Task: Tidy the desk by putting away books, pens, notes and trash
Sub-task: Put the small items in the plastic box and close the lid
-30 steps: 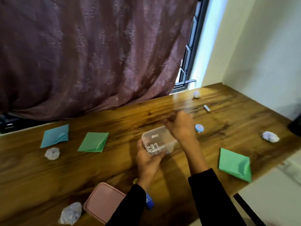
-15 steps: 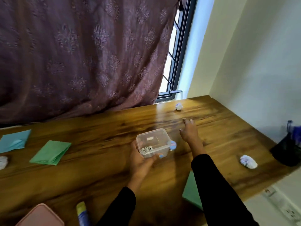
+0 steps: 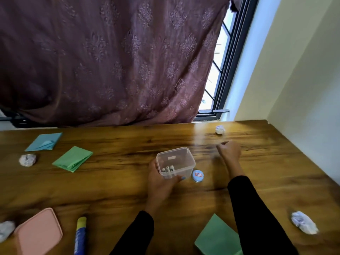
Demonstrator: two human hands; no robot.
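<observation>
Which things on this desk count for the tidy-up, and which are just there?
For the job: clear tub held by left hand; paper wads; folded notes; marker; pink lid.
Just there: curtain; window.

R hand [image 3: 230, 151] now curls into a fist w/ sth small pinched at the tips, too blurred to ID; 0.5 s ago its fingers lay flat on the table [image 3: 110, 190]. The small white stick seen 1 s ago is gone from there.
</observation>
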